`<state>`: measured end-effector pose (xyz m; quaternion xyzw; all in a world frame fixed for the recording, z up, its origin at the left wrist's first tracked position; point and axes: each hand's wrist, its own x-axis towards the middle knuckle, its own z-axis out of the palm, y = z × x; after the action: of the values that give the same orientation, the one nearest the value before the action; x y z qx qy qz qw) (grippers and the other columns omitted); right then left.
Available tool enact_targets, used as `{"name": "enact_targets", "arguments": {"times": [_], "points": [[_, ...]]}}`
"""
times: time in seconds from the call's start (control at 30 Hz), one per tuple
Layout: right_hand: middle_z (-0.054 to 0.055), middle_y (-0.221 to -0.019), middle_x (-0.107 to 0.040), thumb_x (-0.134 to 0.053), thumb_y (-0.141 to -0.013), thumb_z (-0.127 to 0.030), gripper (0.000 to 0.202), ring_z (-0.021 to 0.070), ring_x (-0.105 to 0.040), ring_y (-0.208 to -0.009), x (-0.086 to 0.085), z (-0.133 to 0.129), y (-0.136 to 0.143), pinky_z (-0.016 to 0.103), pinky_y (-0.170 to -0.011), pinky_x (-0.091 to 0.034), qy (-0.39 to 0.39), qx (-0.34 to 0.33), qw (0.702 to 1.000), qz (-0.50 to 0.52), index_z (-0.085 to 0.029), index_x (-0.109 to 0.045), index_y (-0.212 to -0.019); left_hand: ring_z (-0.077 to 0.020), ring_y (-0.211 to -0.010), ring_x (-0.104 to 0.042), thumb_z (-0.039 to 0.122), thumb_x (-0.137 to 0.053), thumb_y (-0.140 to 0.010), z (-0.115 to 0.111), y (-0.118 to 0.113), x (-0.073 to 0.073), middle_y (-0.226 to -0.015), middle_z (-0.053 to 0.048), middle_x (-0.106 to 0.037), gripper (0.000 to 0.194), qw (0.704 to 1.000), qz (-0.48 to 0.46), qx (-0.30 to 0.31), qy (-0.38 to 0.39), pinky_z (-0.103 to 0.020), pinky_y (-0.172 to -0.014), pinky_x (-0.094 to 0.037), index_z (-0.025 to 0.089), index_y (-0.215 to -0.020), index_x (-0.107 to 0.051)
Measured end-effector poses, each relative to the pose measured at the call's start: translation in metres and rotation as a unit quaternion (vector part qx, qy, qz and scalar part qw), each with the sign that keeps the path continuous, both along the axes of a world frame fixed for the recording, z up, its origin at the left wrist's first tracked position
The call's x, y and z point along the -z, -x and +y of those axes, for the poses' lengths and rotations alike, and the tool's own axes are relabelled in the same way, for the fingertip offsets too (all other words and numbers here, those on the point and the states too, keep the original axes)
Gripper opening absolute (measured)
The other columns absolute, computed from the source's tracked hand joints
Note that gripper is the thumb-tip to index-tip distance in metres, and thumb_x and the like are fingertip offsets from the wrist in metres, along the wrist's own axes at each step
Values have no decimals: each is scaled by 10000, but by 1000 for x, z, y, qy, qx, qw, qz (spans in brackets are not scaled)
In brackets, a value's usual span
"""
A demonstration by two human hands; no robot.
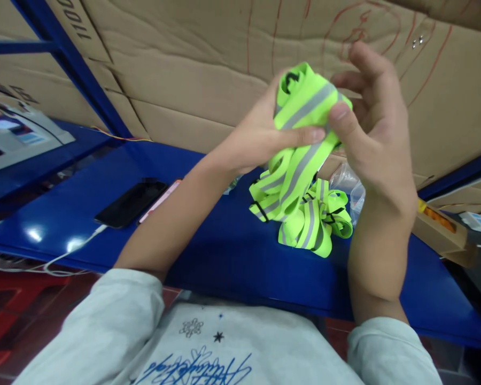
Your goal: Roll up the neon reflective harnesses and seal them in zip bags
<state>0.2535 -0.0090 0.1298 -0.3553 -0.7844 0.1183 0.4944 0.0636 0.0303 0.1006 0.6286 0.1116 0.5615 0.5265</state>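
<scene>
A folded bundle of neon-yellow reflective strap (310, 104) with a grey stripe and a black clip is raised above the table. My left hand (282, 133) is closed around it, thumb across the front, its other fingers hidden behind. From the right, my right hand (379, 117) touches the bundle's edge with the thumb, while its upper fingers are spread apart. More strap hangs from the bundle in loops. Beneath it, a loose pile of similar straps (310, 227) with black sliders lies on the blue table; where hanging strap and pile separate is hard to tell.
A dark phone (132, 203) with a white cable lies at the left, beside a pink-edged flat item (158, 200). Clear plastic bags (350, 184) sit behind the pile. An open cardboard box (443, 230) stands at the right. A cardboard wall (184, 69) rises behind the blue table (224, 256).
</scene>
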Motion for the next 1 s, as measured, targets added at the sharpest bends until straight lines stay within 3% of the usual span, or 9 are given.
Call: {"name": "enact_targets", "arguments": {"times": [0.13,0.27,0.37,0.5,0.6,0.7,0.83,0.93,1.0], "points": [[22,-1339,-708,-739,-938,-547,458,248,-669,-1242,1,3,-1,404,-1134,-548,-15,2,998,-56,-310,-692,-1327,-198,-1220,-689,194,-893,-777,0,-8,8,-1132,36,-733,437,1000,16,11,7,-231,-966,-543,263,-1113,-623],[42,-1284,-723,-735,-935,-554,425,289,-661,-1235,5,5,2,460,-1168,-515,-5,48,996,-75,-307,-704,-1279,-128,-1104,-702,142,-882,-745,7,-12,14,-1086,49,-696,539,1000,21,-20,10,-201,-949,-526,244,-1163,-558],[36,-1220,-725,-735,-927,-570,383,280,-665,-1181,6,6,4,459,-1131,-523,-29,52,993,-104,-316,-695,-1210,-139,-1130,-711,91,-902,-678,12,-12,16,-1098,41,-704,618,999,22,-13,44,-224,-974,-537,253,-1165,-556],[26,-1262,-707,-693,-976,-502,313,241,-653,-1201,5,6,3,413,-1097,-517,-143,62,975,-159,-311,-652,-1221,-187,-1036,-757,46,-891,-647,14,-12,18,-989,30,-740,544,990,31,77,113,-268,-912,-587,228,-1089,-632],[51,-1305,-682,-660,-1000,-464,339,264,-619,-1248,6,7,0,411,-1135,-478,-222,123,948,-193,-308,-629,-1298,-196,-938,-777,82,-862,-719,15,-14,18,-964,11,-780,397,975,53,160,148,-303,-885,-613,205,-1064,-710],[111,-1331,-653,-628,-1002,-510,447,313,-586,-1258,9,14,-4,447,-1146,-463,-273,206,918,-202,-279,-614,-1384,-214,-898,-789,182,-859,-799,15,-18,20,-970,-27,-806,246,952,88,240,166,-353,-892,-634,180,-1029,-770],[134,-1298,-656,-601,-1003,-551,502,332,-583,-1248,13,18,-7,478,-1140,-464,-306,231,891,-245,-267,-606,-1417,-237,-977,-795,251,-893,-793,14,-25,25,-979,-73,-820,246,920,112,325,189,-344,-906,-638,146,-994,-796],[110,-1331,-662,-616,-1001,-548,495,317,-589,-1282,9,10,-8,461,-1149,-474,-310,234,888,-248,-287,-606,-1421,-226,-947,-788,207,-906,-736,11,-27,28,-976,-76,-821,272,920,117,323,186,-336,-894,-638,139,-975,-794],[93,-1348,-678,-639,-1001,-522,473,294,-608,-1287,4,3,-8,436,-1161,-477,-303,208,905,-214,-255,-637,-1392,-209,-904,-776,169,-900,-703,10,-27,29,-985,-70,-818,288,933,123,291,171,-328,-876,-633,141,-967,-789]]}}
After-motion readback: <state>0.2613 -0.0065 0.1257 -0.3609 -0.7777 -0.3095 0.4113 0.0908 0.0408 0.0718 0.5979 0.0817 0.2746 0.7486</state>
